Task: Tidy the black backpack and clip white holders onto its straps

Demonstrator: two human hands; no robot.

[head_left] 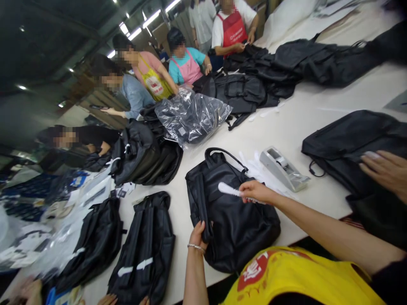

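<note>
A black backpack [235,212] lies on the table before me, its looped top handle pointing away. My left hand [199,234] is closed around one of its shoulder straps [203,199] near the lower left side. Above the bag, my right hand [257,191] pinches a thin white strip [228,189] with a rounded end and a wavy edge. More white strips [252,163] are heaped just behind the bag. A grey tape dispenser [282,168] stands to the right of that heap.
Left of me, another black backpack [146,237] has white bands on its straps, with someone's fingers at its lower edge. A co-worker's hand [386,169] rests on a bag [356,144] at right. Across the table, several people stand behind piled bags and a plastic-wrapped one [193,116].
</note>
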